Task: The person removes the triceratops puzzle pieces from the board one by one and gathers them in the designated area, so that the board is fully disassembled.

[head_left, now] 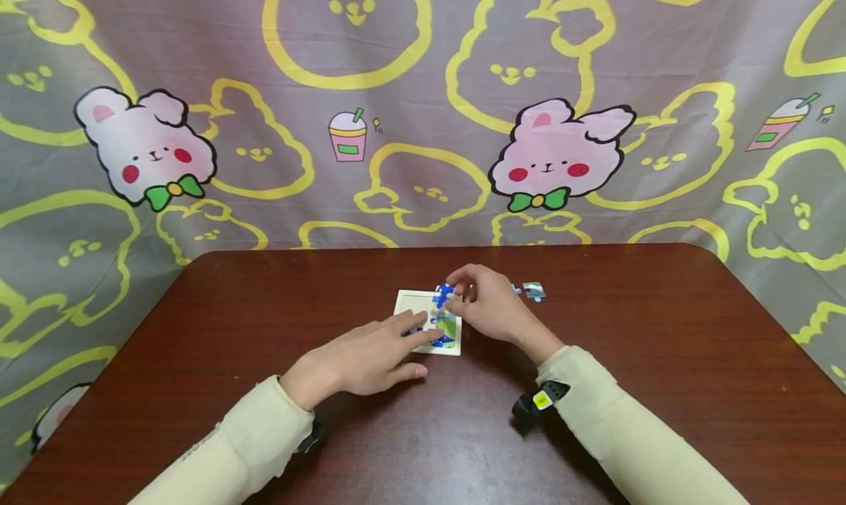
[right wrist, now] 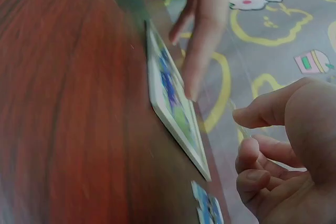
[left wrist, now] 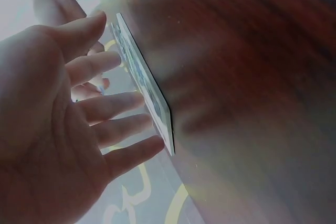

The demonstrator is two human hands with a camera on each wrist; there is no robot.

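Blue puzzle piece in the right hand, left hand at the tray

From the head, the tray lies on the bench between the two hands. Green and blue pieces fill some of its near part, while pale bare backing shows toward the far left. The left hand comes in from the near left with its fingers extended over the tray, probably to keep it from sliding. The right hand pinches the blue piece by its edge, seen over the tray's far right part; that hold seems to leave most of the piece uncovered, so its shape can be judged. Loose pieces lie beyond the right hand, outside the tray, likely put there to be within easy reach. A patterned curtain hangs behind.

From the left wrist, the left fingers are spread and nearly straight, grasping nothing. Their tips meet the tray's side in this view, though I cannot tell which ones truly press on it.

From the right wrist, the thumb and forefinger close on a thin edge, the piece seen almost side-on, raised and apart from the tray. The tray sits flat, one left fingertip at its border, and the loose pieces lie just beside its corner.
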